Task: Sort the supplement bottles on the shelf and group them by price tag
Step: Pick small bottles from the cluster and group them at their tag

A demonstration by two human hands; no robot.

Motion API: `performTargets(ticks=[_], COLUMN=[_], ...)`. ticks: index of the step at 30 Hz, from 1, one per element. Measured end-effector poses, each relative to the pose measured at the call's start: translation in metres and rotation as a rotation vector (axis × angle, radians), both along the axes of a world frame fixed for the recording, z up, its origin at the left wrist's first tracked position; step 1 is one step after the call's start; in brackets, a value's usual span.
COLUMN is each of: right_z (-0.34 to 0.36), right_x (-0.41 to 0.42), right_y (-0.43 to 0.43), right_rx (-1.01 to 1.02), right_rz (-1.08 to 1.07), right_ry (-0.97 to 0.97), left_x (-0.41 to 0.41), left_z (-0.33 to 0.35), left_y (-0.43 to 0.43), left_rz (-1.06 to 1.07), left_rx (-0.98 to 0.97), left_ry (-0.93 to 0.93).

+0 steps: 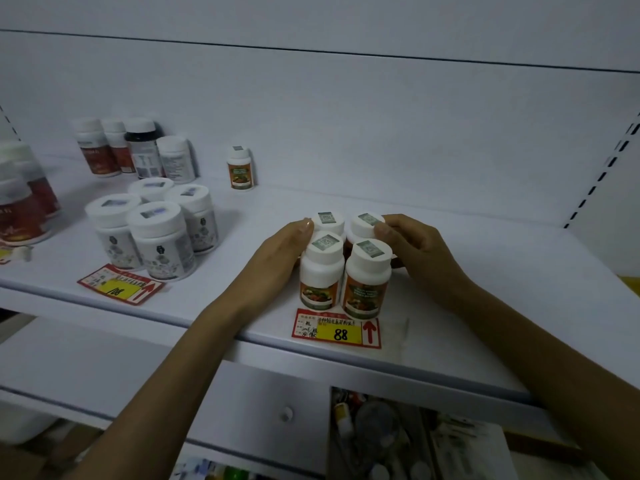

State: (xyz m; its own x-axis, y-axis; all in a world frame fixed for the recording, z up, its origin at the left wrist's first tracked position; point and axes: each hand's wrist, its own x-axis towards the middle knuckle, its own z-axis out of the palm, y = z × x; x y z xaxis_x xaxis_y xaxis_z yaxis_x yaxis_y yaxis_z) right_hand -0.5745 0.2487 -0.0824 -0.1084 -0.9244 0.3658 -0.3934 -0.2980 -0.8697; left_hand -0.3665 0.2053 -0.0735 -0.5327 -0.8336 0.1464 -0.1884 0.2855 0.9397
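Several small white-capped bottles with orange labels [346, 268] stand in a tight cluster behind the red and yellow "88" price tag [337, 329] at the shelf's front edge. My left hand [277, 258] presses its straight fingers against the cluster's left side. My right hand [419, 251] curls its fingers round the back right bottle [367, 225]. One more orange-label bottle [239, 168] stands alone by the back wall.
Several white bottles [156, 230] are grouped behind a "108" tag [119, 285]. Red-label and dark bottles [135, 150] stand at the back left, larger red ones [20, 199] at the far left. The white shelf [485, 265] extends right; a lower shelf holds clutter.
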Motion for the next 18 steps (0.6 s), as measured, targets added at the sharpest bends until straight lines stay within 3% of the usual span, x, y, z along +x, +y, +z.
performTargets(ticks=[6,11,18], right_z=[0.005,0.033,0.116], right_x=[0.000,-0.002,0.038], right_y=[0.000,-0.014,-0.073], right_rx=[0.005,0.006,0.092], right_rz=[-0.036,-0.109,-0.018], right_ry=[-0.002,0.038,0.413], left_x=[0.002,0.004,0.026], left_z=[-0.002,0.019,0.090], left_y=[-0.003,-0.016,-0.053], left_rz=[0.015,0.175,0.189], left_rx=[-0.025,-0.115,-0.580], left_ry=[0.026,0.109,-0.269])
